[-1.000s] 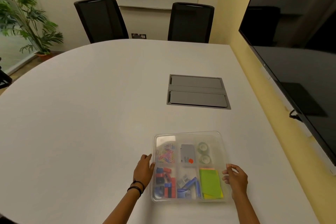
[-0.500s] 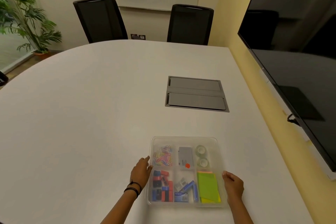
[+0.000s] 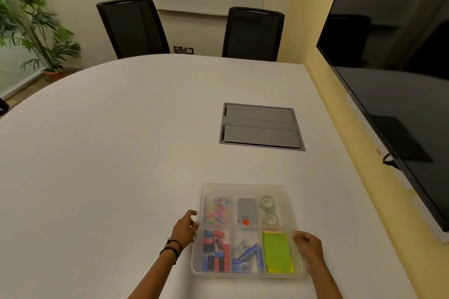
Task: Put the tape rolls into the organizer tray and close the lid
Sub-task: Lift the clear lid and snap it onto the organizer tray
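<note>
The clear organizer tray (image 3: 243, 186) sits on the white table near its front edge, and a transparent lid (image 3: 289, 211) appears to lie over it. Two clear tape rolls (image 3: 267, 201) (image 3: 270, 218) lie one behind the other in the far right compartment. The other compartments hold coloured paper clips, a grey stapler, binder clips, staple boxes and green sticky notes. My left hand (image 3: 185, 228) has its fingertips on the tray's left rim. My right hand (image 3: 307, 246) grips the right rim near the front corner.
A grey cable hatch (image 3: 261, 126) is set into the table beyond the tray. A large dark screen (image 3: 401, 80) hangs on the right wall. Two black chairs (image 3: 133, 29) (image 3: 252, 34) stand at the far edge, and a plant (image 3: 29, 22) at far left.
The view has shifted slightly, so the tray sits lower in frame. Both hands stay at the tray's sides, and the right hand has slid a little toward the front corner.
</note>
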Action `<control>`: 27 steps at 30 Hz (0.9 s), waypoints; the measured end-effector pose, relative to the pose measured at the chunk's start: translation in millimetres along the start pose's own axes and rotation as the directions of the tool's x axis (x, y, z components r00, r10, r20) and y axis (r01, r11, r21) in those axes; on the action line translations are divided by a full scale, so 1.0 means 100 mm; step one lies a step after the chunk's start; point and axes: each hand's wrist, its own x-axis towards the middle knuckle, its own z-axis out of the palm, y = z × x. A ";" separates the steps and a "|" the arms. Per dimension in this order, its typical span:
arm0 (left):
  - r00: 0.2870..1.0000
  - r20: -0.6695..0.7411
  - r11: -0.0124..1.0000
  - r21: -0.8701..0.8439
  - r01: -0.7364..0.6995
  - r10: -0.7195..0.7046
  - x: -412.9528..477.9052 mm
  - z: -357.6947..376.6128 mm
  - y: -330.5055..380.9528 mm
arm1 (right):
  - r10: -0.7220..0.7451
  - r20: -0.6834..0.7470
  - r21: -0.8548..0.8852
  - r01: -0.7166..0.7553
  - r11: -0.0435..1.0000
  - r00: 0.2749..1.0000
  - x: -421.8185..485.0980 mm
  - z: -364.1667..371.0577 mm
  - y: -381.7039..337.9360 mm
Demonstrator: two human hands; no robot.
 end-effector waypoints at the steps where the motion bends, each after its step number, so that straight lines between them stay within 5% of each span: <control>1: 1.000 0.023 0.999 -0.038 0.008 -0.007 0.01 -0.01 0.00 | 0.011 0.021 -0.014 -0.010 1.000 1.000 0.01 -0.02 -0.01; 7: 0.988 0.149 0.979 -0.196 0.062 -0.032 0.03 -0.05 -0.02 | 0.084 0.114 -0.048 -0.079 0.996 0.990 0.06 -0.06 -0.06; 21: 0.969 0.247 0.974 -0.221 0.060 -0.004 0.08 -0.19 0.00 | 0.137 0.344 -0.070 -0.120 0.990 0.929 0.09 -0.13 -0.12; 27: 0.934 0.344 0.940 -0.279 0.197 -0.093 0.17 -0.34 0.00 | 0.078 0.374 -0.215 0.004 0.977 0.924 0.16 -0.16 -0.20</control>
